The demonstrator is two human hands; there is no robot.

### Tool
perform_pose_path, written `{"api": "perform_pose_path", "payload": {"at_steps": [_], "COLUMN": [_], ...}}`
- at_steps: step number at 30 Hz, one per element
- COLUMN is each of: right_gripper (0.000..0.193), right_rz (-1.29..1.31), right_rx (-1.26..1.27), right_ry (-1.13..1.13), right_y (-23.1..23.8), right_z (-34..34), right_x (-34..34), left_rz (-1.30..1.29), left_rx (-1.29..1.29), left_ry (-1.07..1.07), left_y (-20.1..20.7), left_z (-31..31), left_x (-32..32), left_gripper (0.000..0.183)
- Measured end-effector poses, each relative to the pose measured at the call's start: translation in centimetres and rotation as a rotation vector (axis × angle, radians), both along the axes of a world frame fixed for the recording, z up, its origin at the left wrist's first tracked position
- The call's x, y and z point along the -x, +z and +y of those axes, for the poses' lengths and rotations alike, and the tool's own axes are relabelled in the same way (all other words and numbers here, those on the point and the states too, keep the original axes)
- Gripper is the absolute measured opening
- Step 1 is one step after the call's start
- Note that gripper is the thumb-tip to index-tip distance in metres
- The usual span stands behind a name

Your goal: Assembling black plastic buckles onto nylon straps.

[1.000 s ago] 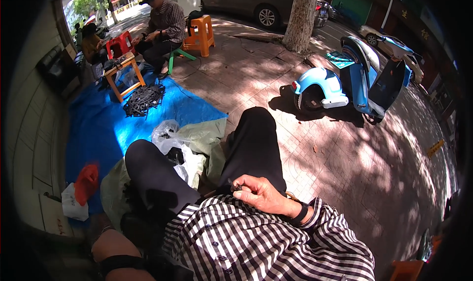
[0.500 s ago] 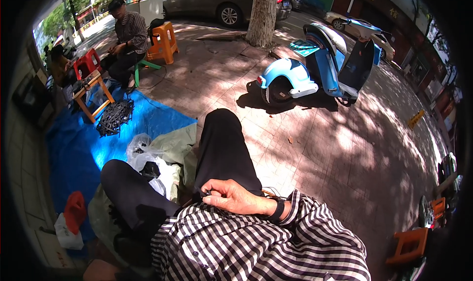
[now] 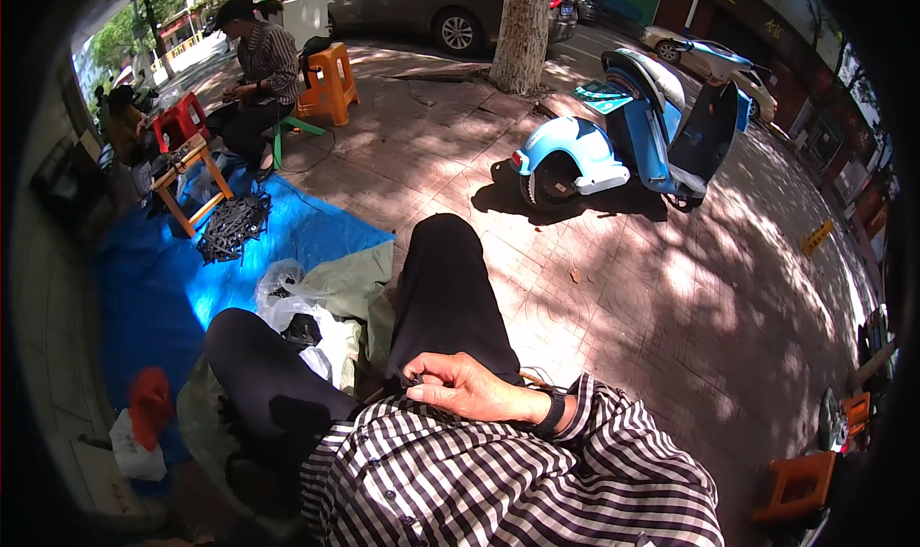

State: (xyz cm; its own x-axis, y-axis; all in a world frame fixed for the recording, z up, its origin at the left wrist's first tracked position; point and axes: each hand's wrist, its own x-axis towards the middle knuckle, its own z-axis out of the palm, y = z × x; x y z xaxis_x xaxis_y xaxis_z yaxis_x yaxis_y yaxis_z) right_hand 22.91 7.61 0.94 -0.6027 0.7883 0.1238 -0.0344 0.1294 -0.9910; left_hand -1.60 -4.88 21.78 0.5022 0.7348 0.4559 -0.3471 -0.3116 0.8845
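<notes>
My right hand [image 3: 462,386], with a dark band on its wrist, is held low over my lap, in front of my checked shirt [image 3: 470,470]. Its thumb and fingers are pinched together on a small black piece [image 3: 414,380], mostly covered by the fingers, so its kind cannot be made out. My left hand does not show. Between my knees in black trousers [image 3: 446,279] lies a clear plastic bag [image 3: 280,283] with black things in it, on a green cloth [image 3: 356,277].
A blue tarp [image 3: 144,298] bears a heap of black strips [image 3: 235,227] beside a small wooden stool [image 3: 195,160]. A red bag [image 3: 150,408] lies at left. A seated person [image 3: 264,77] works beyond. A blue scooter [image 3: 575,149], a tree trunk [image 3: 522,34] and orange stools [image 3: 328,84] stand ahead.
The whole view has shifted slightly, so most things sit a little further right. My right hand keeps its pinch over my lap. A skin-coloured patch at the lower left has almost left the picture.
</notes>
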Motion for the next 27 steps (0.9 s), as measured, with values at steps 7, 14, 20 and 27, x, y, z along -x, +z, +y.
{"api": "perform_pose_path", "payload": {"at_steps": [7,14,20,27], "right_gripper": [0.021,0.020,0.020,0.019], "right_rz": [-0.010,0.026,0.146,0.185], "right_rx": [-0.028,-0.025,-0.241,-0.457], "right_ry": [0.042,0.015,0.055,0.007], "right_y": [0.6,1.5,0.6,1.9], "right_z": [-0.5,-0.8,1.0,0.4], "right_x": [0.4,-0.2,1.2,1.2], "left_rz": [0.955,1.208,0.551,0.376], "left_rx": [-0.014,-0.387,0.537,0.502], "left_ry": [0.588,0.442,0.661,0.603], "left_y": [-18.8,-28.6,-18.6,-17.6], "left_z": [5.8,4.6,4.5,11.5], "left_x": [5.0,5.8,-0.3,-2.0], "left_gripper": [0.034,0.020,0.015,0.011]}}
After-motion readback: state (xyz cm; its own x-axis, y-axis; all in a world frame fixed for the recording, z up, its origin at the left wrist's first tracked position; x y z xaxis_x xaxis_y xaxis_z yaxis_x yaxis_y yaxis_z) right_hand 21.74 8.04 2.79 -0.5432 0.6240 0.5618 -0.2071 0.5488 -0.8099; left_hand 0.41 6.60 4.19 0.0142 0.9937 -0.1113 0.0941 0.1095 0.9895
